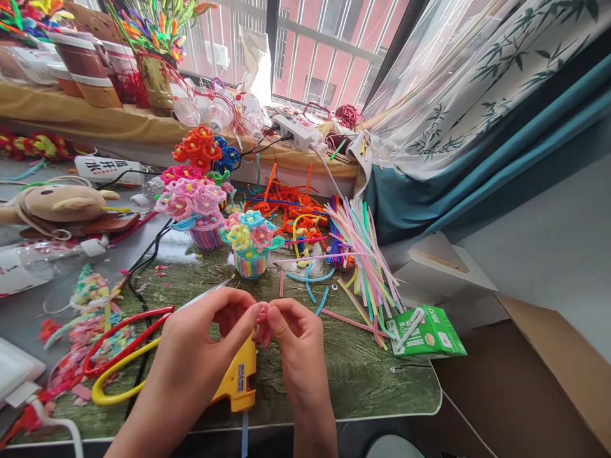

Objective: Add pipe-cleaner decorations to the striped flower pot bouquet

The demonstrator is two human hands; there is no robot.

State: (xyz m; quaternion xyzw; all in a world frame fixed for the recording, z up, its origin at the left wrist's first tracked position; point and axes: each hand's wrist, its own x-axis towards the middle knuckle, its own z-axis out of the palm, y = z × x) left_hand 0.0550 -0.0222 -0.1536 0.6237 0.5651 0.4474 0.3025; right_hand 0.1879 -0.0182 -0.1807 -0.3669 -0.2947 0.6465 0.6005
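Note:
My left hand and my right hand meet above the green mat, fingertips pinched together on a small pink pipe-cleaner piece. Most of that piece is hidden by my fingers. A yellow glue gun lies on the mat under my left hand. Scissors with red and yellow handles lie to the left, their blades pointing up toward my left hand. Just beyond my hands stands a small pastel flower basket.
A larger pink flower basket and orange and blue flowers stand behind. Loose pastel pipe cleaners fan out at the right, next to a green box. A power strip sits on the sill. A plush toy lies left.

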